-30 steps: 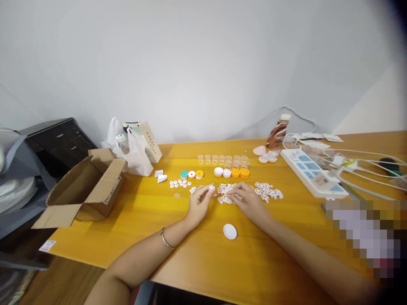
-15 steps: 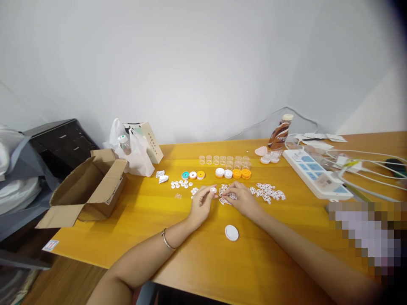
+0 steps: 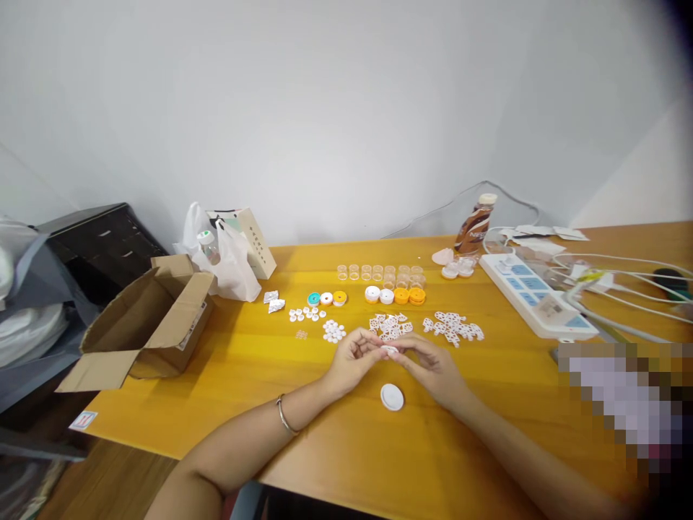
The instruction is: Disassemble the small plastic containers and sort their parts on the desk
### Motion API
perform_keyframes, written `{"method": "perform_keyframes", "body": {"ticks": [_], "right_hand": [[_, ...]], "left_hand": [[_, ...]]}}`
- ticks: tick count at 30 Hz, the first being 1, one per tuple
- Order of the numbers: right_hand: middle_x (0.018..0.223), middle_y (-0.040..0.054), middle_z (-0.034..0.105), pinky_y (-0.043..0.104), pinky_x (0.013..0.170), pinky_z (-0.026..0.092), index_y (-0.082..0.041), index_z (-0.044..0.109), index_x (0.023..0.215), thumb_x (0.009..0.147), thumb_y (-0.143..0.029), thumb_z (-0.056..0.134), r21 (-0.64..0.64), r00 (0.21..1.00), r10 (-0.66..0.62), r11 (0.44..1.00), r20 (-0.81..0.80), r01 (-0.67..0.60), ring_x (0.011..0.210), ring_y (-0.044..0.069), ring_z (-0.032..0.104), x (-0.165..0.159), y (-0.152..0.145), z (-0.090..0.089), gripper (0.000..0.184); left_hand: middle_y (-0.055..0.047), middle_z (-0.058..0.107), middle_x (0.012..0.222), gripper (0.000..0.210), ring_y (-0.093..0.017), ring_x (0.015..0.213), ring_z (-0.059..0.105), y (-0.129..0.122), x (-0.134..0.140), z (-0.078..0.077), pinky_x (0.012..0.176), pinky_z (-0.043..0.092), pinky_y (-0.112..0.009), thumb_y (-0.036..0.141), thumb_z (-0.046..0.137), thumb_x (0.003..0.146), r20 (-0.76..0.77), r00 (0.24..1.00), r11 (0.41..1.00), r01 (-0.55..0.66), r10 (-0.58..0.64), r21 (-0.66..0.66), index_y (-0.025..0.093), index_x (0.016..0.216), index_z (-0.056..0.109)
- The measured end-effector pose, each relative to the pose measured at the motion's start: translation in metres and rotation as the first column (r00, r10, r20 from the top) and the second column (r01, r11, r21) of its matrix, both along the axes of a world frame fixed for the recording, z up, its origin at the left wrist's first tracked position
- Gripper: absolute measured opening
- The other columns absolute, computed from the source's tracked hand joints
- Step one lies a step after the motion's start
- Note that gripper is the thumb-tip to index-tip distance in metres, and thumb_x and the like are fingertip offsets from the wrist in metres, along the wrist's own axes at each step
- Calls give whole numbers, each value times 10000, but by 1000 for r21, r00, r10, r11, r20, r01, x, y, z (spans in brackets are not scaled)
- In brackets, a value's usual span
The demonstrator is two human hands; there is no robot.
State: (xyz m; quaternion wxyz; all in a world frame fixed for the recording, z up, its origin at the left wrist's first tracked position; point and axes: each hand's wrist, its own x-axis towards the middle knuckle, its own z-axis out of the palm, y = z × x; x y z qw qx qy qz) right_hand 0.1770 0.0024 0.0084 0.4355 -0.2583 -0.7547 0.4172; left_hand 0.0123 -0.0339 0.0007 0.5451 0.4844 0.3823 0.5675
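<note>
A small white plastic piece [image 3: 388, 349] is pinched between the fingertips of my left hand [image 3: 353, 362] and my right hand [image 3: 436, 367], just above the table; the fingers partly hide it. Right behind my fingertips lies a pile of flat white openwork plastic pieces [image 3: 390, 326], with a second such pile [image 3: 452, 327] to the right. Small round white caps [image 3: 333, 331] are heaped beyond my left hand. A white round disc [image 3: 392, 397] rests on the table in front of my hands.
Clear cylinders [image 3: 377, 273] stand in rows behind coloured round caps [image 3: 401, 295]. Foil packets [image 3: 273, 300] and an open cardboard box [image 3: 146, 325] are on the left, near a plastic bag [image 3: 235, 263]. Right are a brown drink bottle [image 3: 475, 225] and a power strip [image 3: 533, 296] with cables.
My right hand has left the openwork pile and met my left hand. My left hand has shifted right and nearer, carrying the small white piece. Both hands now hold it.
</note>
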Motion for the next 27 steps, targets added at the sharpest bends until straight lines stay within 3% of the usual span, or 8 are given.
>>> {"method": "perform_keyframes", "body": {"ticks": [12,21,27], "right_hand": [[801,37,641,344,727,501,-229,627,874,772,-354,630,-10,997,-75,997,33,75,767,189,591,0,-7,-5,161],[810,40,666,326,747,500,-215,625,865,822,-372,559,-163,998,-37,986,-44,29,764,176,619,-3,-6,-7,175],[684,19,628,289,637,500,-204,602,769,774,-475,582,-263,997,-48,964,-59,30,641,150,586,-2,-1,-7,272]], "left_hand": [[-35,674,709,301,-133,647,625,3,1,1,644,490,-248,399,708,676,-72,997,997,-42,37,-70,129,777,622],[-18,654,652,259,-111,602,615,2,1,-4,622,483,-230,360,680,712,-107,989,995,-98,98,8,125,746,578],[-5,615,635,179,-96,583,554,-4,1,-5,602,444,-212,295,643,734,-305,928,975,-191,216,110,136,705,565]]}}
